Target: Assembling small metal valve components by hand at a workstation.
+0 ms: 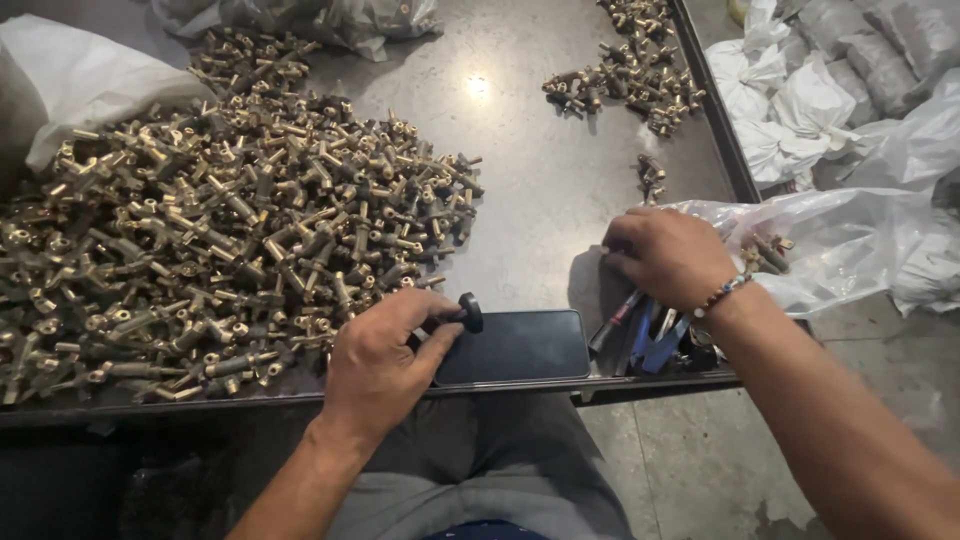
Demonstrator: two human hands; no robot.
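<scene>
Big heap of brass fittings (200, 240) at 9 o'clock untouched. Left hand (385, 360) clamped on black knob (470, 312); right hand (665, 255) curled, contents hidden, on plastic bag (840, 240).

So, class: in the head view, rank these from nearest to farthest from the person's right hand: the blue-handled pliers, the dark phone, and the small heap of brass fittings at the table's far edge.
1. Blue-handled pliers: just below the right hand, by the near table edge.
2. Dark phone: to the left, lying flat beside the left hand.
3. Small heap of brass fittings: far edge of the table, well beyond.
</scene>
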